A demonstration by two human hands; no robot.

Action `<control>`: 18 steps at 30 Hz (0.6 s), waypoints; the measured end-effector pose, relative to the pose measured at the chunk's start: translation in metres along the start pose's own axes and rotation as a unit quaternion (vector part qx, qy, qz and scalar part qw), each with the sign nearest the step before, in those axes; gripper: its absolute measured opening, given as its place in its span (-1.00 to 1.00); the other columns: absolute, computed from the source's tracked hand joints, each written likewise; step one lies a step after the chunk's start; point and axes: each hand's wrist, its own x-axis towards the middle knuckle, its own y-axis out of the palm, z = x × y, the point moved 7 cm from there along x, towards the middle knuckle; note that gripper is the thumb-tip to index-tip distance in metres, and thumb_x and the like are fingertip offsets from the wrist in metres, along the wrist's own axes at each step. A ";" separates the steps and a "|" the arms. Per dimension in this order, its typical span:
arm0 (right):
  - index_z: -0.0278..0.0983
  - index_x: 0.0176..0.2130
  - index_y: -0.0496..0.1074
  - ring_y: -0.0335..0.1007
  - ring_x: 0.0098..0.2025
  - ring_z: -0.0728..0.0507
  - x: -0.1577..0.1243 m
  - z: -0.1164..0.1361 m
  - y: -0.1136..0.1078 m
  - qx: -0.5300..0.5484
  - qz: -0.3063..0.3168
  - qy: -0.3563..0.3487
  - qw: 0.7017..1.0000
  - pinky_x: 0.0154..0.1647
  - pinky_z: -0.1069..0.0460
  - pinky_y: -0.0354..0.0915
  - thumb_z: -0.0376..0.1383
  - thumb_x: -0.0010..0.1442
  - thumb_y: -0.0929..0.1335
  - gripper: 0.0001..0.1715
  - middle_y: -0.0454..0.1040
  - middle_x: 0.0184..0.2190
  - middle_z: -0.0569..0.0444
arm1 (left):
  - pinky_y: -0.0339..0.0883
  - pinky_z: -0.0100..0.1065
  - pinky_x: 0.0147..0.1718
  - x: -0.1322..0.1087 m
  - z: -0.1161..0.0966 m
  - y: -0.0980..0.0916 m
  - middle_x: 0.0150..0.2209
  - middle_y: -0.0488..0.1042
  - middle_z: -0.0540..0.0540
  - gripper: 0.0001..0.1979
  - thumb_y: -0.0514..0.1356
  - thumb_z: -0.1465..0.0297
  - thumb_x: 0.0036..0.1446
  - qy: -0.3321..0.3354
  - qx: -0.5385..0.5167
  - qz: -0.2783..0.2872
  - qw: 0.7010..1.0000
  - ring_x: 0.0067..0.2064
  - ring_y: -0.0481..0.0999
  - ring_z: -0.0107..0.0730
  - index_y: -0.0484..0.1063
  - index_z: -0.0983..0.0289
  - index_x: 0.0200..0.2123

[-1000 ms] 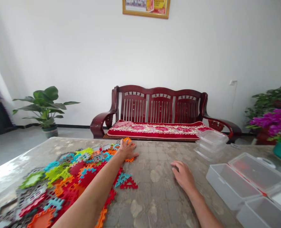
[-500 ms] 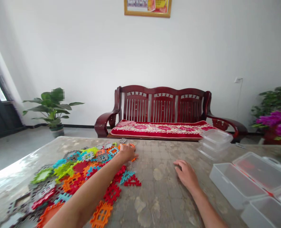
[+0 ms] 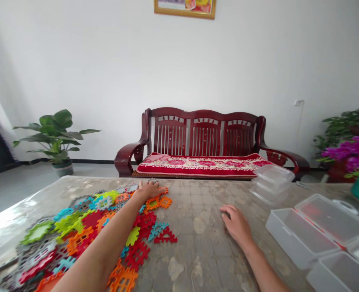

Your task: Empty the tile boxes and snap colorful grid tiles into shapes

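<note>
The left hand (image 3: pixel 149 190) lies spread on the far edge of the heaped interlocking plastic pieces (image 3: pixel 85 227), gripping none (a pinch must come first); the right hand (image 3: pixel 236 223) rests empty, loosely curled, on the tabletop (image 3: pixel 197 259).

Matt plastic tiles (image 3: pixel 137 254), clear plastic boxes (image 3: pixel 301 237), glossy wooden bench (image 3: pixel 204 136)

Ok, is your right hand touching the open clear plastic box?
Apart. The head view shows the right hand resting on the tabletop, with bare tabletop between it and the open clear plastic box.
</note>
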 end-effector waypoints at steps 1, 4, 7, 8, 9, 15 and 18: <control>-0.11 -0.11 0.57 0.39 0.12 -0.22 0.000 0.001 -0.001 0.000 -0.001 0.000 1.000 0.17 -0.13 0.22 -0.28 0.16 0.24 -0.61 0.51 0.05 0.05 | -0.10 0.36 0.22 -0.002 0.001 0.000 0.26 0.34 0.34 -0.24 -0.16 -0.18 0.19 0.002 0.002 0.005 1.000 0.28 0.28 0.19 0.39 0.14 0.20; -0.13 -0.13 0.57 0.40 0.10 -0.22 -0.001 0.003 -0.003 0.000 -0.015 0.000 1.000 0.16 -0.12 0.23 -0.29 0.16 0.23 -0.61 0.52 0.04 0.04 | -0.16 0.37 0.22 -0.011 0.002 -0.003 0.19 0.43 0.35 -0.31 -0.09 -0.15 0.18 -0.001 0.018 0.015 1.000 0.20 0.39 0.18 0.48 0.14 0.10; -0.13 -0.13 0.57 0.40 0.10 -0.22 0.000 0.002 -0.003 0.000 -0.017 0.000 1.000 0.16 -0.13 0.23 -0.29 0.16 0.23 -0.61 0.52 0.03 0.05 | -0.22 0.40 0.21 -0.023 0.001 -0.010 0.06 0.53 0.37 -0.40 -0.03 -0.08 0.21 -0.010 0.041 0.009 0.999 0.10 0.48 0.20 0.55 0.19 0.00; -0.12 -0.13 0.57 0.40 0.10 -0.22 0.000 0.001 -0.002 0.001 -0.012 -0.001 1.000 0.15 -0.13 0.24 -0.29 0.15 0.24 -0.62 0.52 0.03 0.05 | -0.23 0.41 0.20 -0.027 -0.001 -0.012 0.03 0.54 0.39 -0.40 -0.04 -0.06 0.23 -0.009 0.047 0.000 0.999 0.09 0.48 0.22 0.54 0.21 0.01; -0.12 -0.13 0.57 0.40 0.10 -0.22 0.001 0.000 -0.001 0.004 -0.005 -0.003 1.000 0.15 -0.13 0.24 -0.28 0.15 0.24 -0.62 0.52 0.03 0.05 | -0.24 0.41 0.20 -0.030 -0.003 -0.014 0.05 0.53 0.41 -0.38 -0.06 -0.06 0.24 -0.004 0.050 -0.013 0.999 0.12 0.45 0.24 0.51 0.23 0.05; -0.15 -0.16 0.57 0.41 0.08 -0.22 0.001 -0.001 -0.002 0.011 -0.035 -0.010 0.999 0.17 -0.14 0.24 -0.29 0.15 0.23 -0.62 0.54 0.00 0.02 | 0.07 0.07 0.22 -0.055 -0.036 -0.003 0.38 0.17 0.19 -0.37 -0.06 -0.05 0.26 0.112 0.034 -0.028 0.993 0.33 0.22 0.00 0.17 0.04 0.32; -0.17 -0.16 0.57 0.41 0.08 -0.22 -0.001 0.003 -0.003 0.016 -0.050 -0.021 0.998 0.18 -0.14 0.24 -0.29 0.16 0.21 -0.61 0.54 0.00 0.01 | 0.06 0.11 0.22 -0.067 -0.043 0.005 0.33 0.25 0.24 -0.40 -0.03 0.00 0.28 0.129 0.034 -0.033 0.990 0.29 0.27 0.02 0.21 0.08 0.30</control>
